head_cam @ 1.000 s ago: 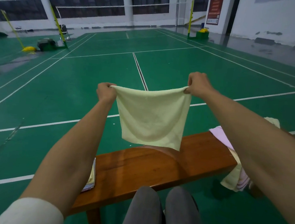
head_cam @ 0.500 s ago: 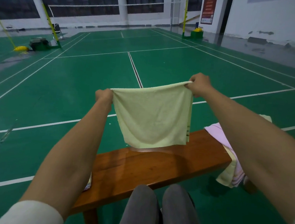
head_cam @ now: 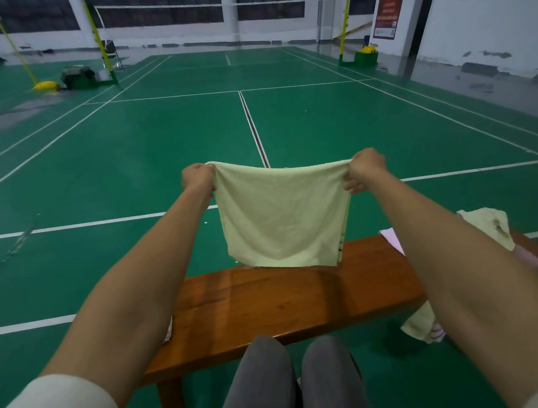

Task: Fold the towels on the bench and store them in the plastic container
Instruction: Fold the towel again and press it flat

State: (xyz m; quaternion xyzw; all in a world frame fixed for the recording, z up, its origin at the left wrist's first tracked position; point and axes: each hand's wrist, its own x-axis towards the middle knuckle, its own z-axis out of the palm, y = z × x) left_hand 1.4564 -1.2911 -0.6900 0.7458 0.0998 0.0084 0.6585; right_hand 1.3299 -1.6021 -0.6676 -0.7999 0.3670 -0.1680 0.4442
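A pale yellow towel [head_cam: 279, 217], doubled over, hangs in the air above the wooden bench [head_cam: 285, 305]. My left hand [head_cam: 198, 176] pinches its top left corner and my right hand [head_cam: 365, 169] pinches its top right corner. The towel's lower edge hangs just above the bench's far edge. A heap of unfolded towels [head_cam: 491, 227], yellow and pink, lies on the bench's right end, partly hidden by my right arm, with one yellow towel [head_cam: 419, 322] drooping over the front edge. A sliver of folded cloth [head_cam: 168, 328] shows behind my left arm. No plastic container is in view.
My knees [head_cam: 295, 383] in grey trousers are at the bottom, close to the bench's front. Green badminton court floor with white lines surrounds the bench. Net posts [head_cam: 344, 26] and a dark bag [head_cam: 78, 76] stand far back.
The towel's lower edge has lifted off the bench and now hangs above it. My left hand has dropped a little, so the top edge slopes down to the left.
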